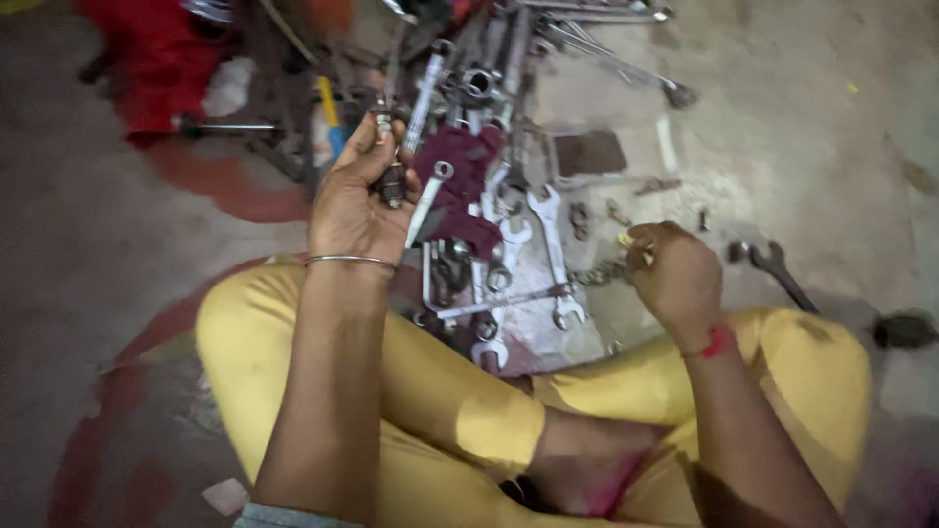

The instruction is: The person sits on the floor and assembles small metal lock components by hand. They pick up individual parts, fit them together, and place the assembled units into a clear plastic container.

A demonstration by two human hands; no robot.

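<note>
At the bottom of the frame, crossed legs in yellow trousers (460, 420) are seen on the floor. Centre left, the left hand (354, 200) is raised, its fingers curled round a small dark bolt-like part (392, 182). Centre right, the right hand (673, 274) is closed into a loose fist; whether anything is gripped cannot be told. Beyond, a pile of spanners (509, 244) is spread across a maroon rag (467, 181). If the grip slackens, the part could probably be lost among the tools.

A repair workshop, probably a mechanic's: spanners (548, 244) and wrenches (606, 59) lie scattered across a stained concrete floor (802, 147), with a greasy rag (465, 181) among them.
</note>
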